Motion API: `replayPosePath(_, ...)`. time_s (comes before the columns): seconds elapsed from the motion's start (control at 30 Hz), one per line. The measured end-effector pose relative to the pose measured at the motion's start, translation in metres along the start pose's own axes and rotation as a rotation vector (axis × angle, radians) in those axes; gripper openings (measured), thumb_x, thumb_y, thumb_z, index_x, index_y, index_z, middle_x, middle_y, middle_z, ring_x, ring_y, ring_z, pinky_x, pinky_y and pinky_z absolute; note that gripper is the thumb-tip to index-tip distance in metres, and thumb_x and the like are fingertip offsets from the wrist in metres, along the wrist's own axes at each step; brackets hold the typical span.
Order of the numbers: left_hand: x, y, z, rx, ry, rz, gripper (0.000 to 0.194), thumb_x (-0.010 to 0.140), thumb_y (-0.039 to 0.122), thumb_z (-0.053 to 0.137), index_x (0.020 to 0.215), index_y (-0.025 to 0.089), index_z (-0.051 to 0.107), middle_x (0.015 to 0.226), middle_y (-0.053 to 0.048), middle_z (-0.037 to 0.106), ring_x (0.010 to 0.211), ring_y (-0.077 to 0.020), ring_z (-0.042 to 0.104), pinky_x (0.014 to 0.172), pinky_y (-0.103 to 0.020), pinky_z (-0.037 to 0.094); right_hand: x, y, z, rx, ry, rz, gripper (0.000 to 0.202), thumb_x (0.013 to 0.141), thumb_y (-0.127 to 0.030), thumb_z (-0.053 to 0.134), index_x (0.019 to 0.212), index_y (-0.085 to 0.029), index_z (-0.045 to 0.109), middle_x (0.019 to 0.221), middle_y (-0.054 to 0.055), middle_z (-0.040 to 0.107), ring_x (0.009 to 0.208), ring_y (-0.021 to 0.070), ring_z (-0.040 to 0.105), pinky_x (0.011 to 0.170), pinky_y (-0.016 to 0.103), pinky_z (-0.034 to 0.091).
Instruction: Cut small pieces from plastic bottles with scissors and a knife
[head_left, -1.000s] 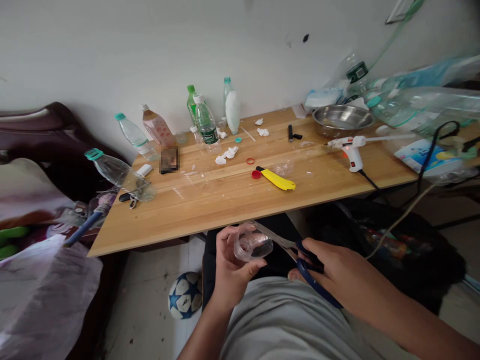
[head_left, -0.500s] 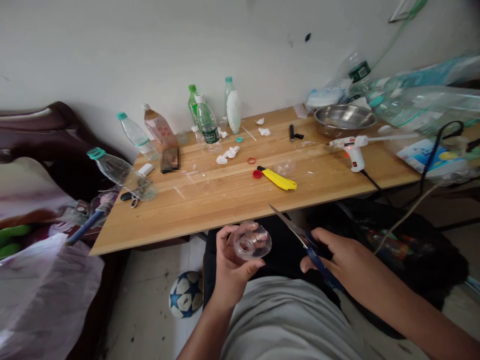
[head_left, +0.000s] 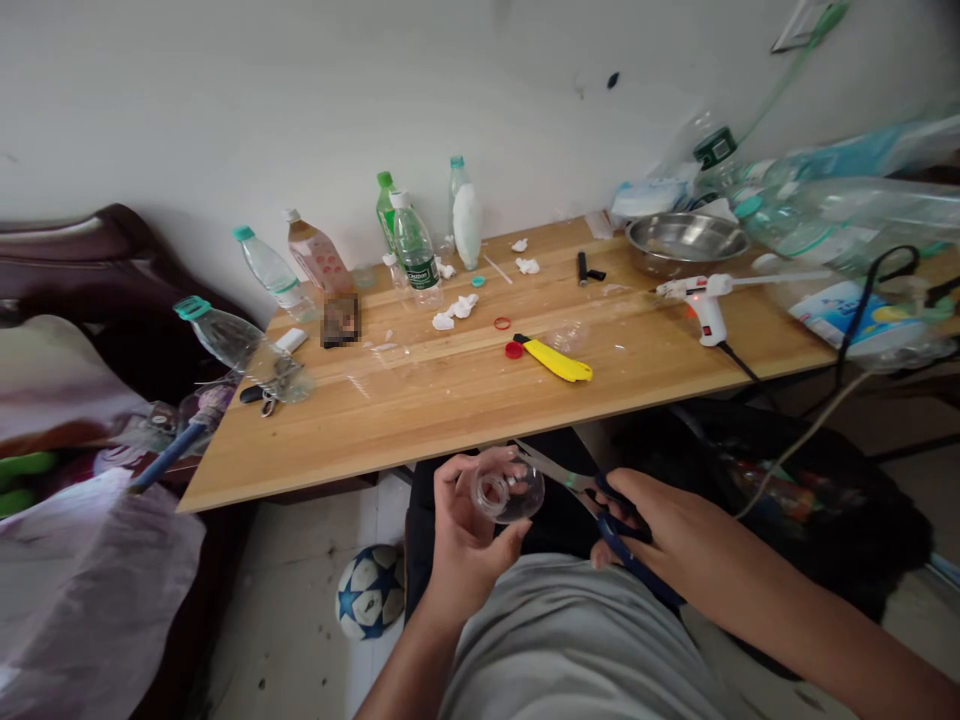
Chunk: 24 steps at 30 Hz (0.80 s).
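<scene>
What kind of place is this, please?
Probably a bedroom used for craft work: a bed-like headboard stands at the left, and a glue gun and a yellow cutter lie on the table.

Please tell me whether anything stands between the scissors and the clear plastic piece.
Nothing visible stands in the way: the scissors, in the right hand, reach the edge of the clear plastic piece in the left hand. The left fingertips are close to the blades, though; whether the blades touch the plastic, I cannot tell.
</scene>
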<state>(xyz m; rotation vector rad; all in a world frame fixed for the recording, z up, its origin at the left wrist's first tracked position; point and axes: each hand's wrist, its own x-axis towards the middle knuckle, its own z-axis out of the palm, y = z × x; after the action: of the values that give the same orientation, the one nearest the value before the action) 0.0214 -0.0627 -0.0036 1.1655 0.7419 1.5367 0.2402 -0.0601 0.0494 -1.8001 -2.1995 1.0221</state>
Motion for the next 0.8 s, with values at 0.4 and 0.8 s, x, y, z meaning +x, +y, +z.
replayPosePath(0.4,0.0024,0.0002,-0.0031,0.008,0.005,-0.002,0.054,0.076,0.021,0.082,0.115,0.029,0.046,0.121,-0.008,0.067,0.108,-0.02,0.067,0.097,-0.04,0.051,-0.0002,-0.0067,-0.0022,-0.066,0.021,0.015,0.03,0.085,-0.051,0.066,0.078,-0.024,0.054,0.08,0.001,0.07,0.071,0.0205,0.067,0.063,0.03,0.044)
replayPosePath(0.8,0.0031,-0.0034,-0.0054,-0.033,-0.002,-0.058,0.056,0.076,0.022,0.082,0.117,0.031,0.045,0.123,-0.006,0.065,0.105,-0.0187,0.067,0.091,-0.035,0.053,-0.002,-0.0006,0.003,-0.148,0.104,-0.031,0.033,0.087,-0.055,0.063,0.075,-0.025,0.057,0.075,-0.001,0.073,0.071,0.0221,0.072,0.058,0.028,0.042)
